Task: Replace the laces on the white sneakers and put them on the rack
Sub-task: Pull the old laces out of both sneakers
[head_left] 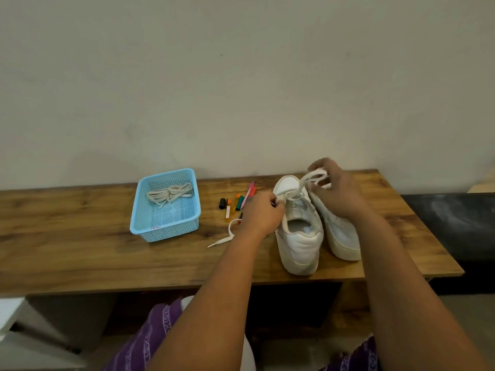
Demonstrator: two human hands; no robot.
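Two white sneakers stand on the wooden table (80,250), heels toward me. The left sneaker (300,236) has a white lace (312,180) running through its eyelets. My left hand (261,212) pinches the lace at the shoe's left side. Over the toe, my right hand (334,188) holds up a loop of the same lace. The right sneaker (340,234) leans beside it, partly hidden under my right wrist. A loose lace end (227,235) trails on the table left of my left hand.
A light blue plastic basket (166,220) at the left holds a bundle of white laces (171,195). Several coloured markers and caps (238,200) lie between basket and shoes. The wall is right behind the table. A dark surface (450,220) adjoins at the right.
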